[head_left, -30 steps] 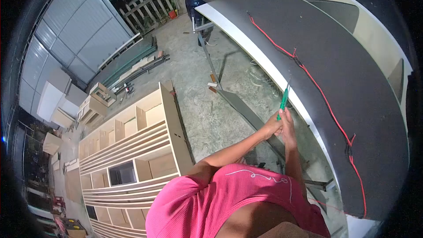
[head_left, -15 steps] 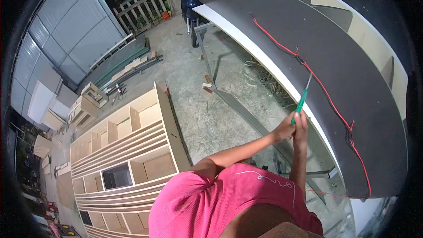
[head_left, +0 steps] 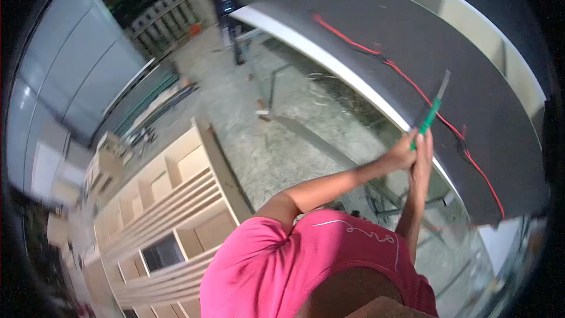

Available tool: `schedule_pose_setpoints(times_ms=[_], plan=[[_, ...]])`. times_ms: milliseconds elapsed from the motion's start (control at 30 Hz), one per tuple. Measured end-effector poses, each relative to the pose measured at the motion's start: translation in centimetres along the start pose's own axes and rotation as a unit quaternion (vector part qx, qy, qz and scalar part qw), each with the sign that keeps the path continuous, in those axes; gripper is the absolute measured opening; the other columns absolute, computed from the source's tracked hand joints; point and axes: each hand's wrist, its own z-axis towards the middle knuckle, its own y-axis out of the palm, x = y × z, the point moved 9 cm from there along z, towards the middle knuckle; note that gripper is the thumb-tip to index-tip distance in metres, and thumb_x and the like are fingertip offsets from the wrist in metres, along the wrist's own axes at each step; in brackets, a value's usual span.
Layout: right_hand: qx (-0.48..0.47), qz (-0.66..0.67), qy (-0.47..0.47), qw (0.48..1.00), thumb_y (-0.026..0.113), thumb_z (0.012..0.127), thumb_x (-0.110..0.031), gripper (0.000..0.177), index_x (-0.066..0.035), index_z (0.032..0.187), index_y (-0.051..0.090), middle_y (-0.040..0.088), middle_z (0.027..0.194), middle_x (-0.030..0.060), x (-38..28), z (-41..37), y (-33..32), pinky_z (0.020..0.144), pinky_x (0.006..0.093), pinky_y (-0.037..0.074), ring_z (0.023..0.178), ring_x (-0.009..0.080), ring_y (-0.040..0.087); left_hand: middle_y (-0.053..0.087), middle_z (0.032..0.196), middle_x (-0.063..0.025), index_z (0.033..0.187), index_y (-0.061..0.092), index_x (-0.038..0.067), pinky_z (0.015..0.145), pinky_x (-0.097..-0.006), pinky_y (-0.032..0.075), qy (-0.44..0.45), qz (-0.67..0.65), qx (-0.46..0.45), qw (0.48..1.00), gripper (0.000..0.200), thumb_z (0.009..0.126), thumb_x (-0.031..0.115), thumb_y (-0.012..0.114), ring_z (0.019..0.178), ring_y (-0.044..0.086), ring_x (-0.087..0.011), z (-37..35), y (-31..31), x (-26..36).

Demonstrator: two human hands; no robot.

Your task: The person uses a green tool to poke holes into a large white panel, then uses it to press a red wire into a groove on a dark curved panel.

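A green-handled screwdriver (head_left: 431, 116) points up and away over the dark curved panel (head_left: 406, 29). My left hand (head_left: 404, 152) is closed around the lower end of its handle. Right beside it, my right hand (head_left: 422, 148) closes on the same handle, the two hands touching. Along the panel runs a red wire (head_left: 413, 84), with short wire ends sticking up in places. The screwdriver's metal shaft is blurred and lies across the panel's surface in view; whether it touches cannot be told.
A large wooden shelf unit (head_left: 207, 156) lies on the concrete floor (head_left: 235, 141) to the left. Under the panel stands a metal frame (head_left: 318, 141). A motorbike (head_left: 226, 9) is parked beyond, near a picket fence (head_left: 162, 20). Boards and bars (head_left: 147, 103) lie by the metal wall.
The view has swung, so surroundings shift left. Both hands with the screwdriver have moved along the panel, and its tip now lies past the red wire, farther onto the panel.
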Motion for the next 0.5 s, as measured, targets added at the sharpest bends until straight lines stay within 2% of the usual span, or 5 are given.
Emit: schedule_pose_setpoints(times_ms=[33, 100, 167, 267, 500], plan=[[0.023, -0.033, -0.028, 0.999, 0.054, 0.087, -0.035, 0.061, -0.002, 0.134, 0.033, 0.052, 0.109, 0.0104, -1.1, -0.3, -0.9, 0.088, 0.0306, 0.039, 0.100, 0.0170, 0.051, 0.047, 0.066, 0.0017, 0.111, 0.046, 0.003, 0.039, -0.0220, 0.032, -0.136, -0.062, -0.067, 0.986, 0.028, 0.089, 0.020, 0.044, 0.049, 0.042, -0.0058, -0.3, 1.0, -1.0], [0.018, -0.016, 0.011, 1.000, 0.055, 0.086, -0.034, 0.063, -0.002, 0.135, 0.031, 0.054, 0.103, 0.0086, -3.5, -1.1, 0.0, 0.078, 0.0261, 0.041, 0.093, 0.0136, 0.052, 0.047, 0.066, 0.0014, 0.100, 0.047, 0.006, 0.038, -0.0215, 0.031, -0.175, -0.138, -0.119, 0.968, 0.016, 0.088, 0.016, 0.044, 0.048, 0.042, -0.0055, -0.2, 1.8, 0.2], [0.041, -0.071, -0.020, 0.996, 0.055, 0.086, -0.035, 0.066, -0.002, 0.136, 0.028, 0.055, 0.091, 0.0041, -5.2, -1.0, -0.9, 0.063, 0.0213, 0.041, 0.077, 0.0093, 0.052, 0.046, 0.065, 0.0020, 0.092, 0.045, 0.008, 0.038, -0.0208, 0.030, -0.152, -0.118, -0.145, 0.970, 0.006, 0.088, 0.012, 0.043, 0.047, 0.042, -0.0046, 0.9, 2.5, 1.7], [0.029, -0.005, -0.023, 0.999, 0.054, 0.086, -0.033, 0.066, -0.002, 0.137, 0.027, 0.052, 0.081, 0.0005, -5.7, -0.6, -1.6, 0.052, 0.0187, 0.037, 0.065, 0.0056, 0.048, 0.048, 0.062, -0.0022, 0.117, 0.042, 0.002, 0.041, -0.0258, 0.037, -0.208, -0.120, -0.169, 0.956, 0.036, 0.081, 0.002, 0.045, 0.049, 0.047, -0.0090, 1.5, 4.0, 1.2], [0.094, 0.051, -0.022, 0.994, 0.054, 0.085, -0.031, 0.066, -0.001, 0.137, 0.027, 0.049, 0.077, -0.0010, -4.9, -0.1, -4.0, 0.055, 0.0183, 0.038, 0.064, 0.0056, 0.047, 0.053, 0.078, -0.0088, 0.127, 0.035, 0.005, 0.063, -0.0307, 0.043, -0.164, -0.111, -0.245, 0.949, 0.049, 0.080, -0.001, 0.046, 0.074, 0.054, -0.0152, 2.4, 6.6, 1.3]])
